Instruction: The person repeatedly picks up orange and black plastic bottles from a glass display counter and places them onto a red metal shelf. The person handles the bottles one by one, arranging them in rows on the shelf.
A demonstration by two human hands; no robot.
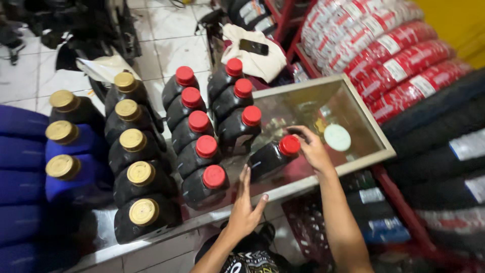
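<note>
The right hand [313, 149] has its grip closed around the neck and red cap of a black bottle [270, 157], fingers curled over the cap from the right. This bottle stands on the glass-topped surface [353, 114], just right of the other bottles and slightly apart from them. The left hand [245, 205] is held flat and open, fingers spread, holding nothing; it sits near the front edge of the surface, between the gripped bottle and the nearest red-capped bottle [206, 186], its fingertips close to both, though contact cannot be made out.

To the left stand rows of matching black bottles: a double row with red caps [198, 121] running away from the viewer, then a row with gold caps [134, 141], then blue bottles with gold caps [63, 132] at the far left. A round pale green disc [337, 137] lies on the glass to the right of the right hand.

Beyond the surface, tyres in red and white wrapping [394, 55] are stacked at upper right, with bare black tyres [439, 131] below them. A dark phone [253, 47] rests on a cream cloth [257, 60] at the top centre. The floor [172, 40] is pale tile.
</note>
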